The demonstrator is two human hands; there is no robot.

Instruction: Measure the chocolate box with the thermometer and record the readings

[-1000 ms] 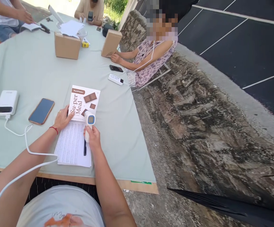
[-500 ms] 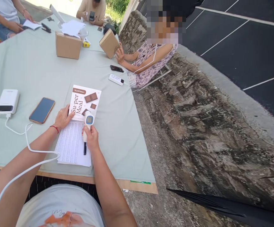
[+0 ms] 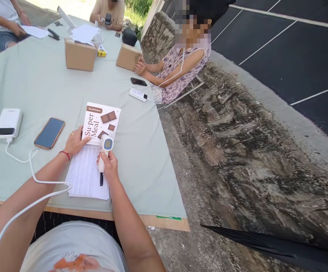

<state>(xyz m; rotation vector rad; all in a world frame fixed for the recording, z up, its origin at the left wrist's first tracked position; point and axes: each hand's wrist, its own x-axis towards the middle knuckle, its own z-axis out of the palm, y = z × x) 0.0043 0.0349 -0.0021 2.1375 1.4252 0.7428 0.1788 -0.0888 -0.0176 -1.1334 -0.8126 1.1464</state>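
My left hand grips the left edge of a white box printed "NutriMotion Su-per Meal" with chocolate pieces, its thumb over the front. In my right hand is a white infrared thermometer, fingers wrapped round its handle. The thermometer's blue-framed display faces me, and its head overlaps the box's lower right corner; whether they touch I cannot tell. Under both hands lie sheets of closely written paper. A black pen rests on them, partly hidden by the thermometer handle.
Left of my hands lie a phone and a white power bank, whose cable crosses my left forearm. Farther off are a cardboard box, another person's hands on a second carton, and a white device.
The co-worker on the right has lowered the carton from a tilted position towards the tabletop. At far left, a person's paper lies flatter. My hands and the box barely differ.
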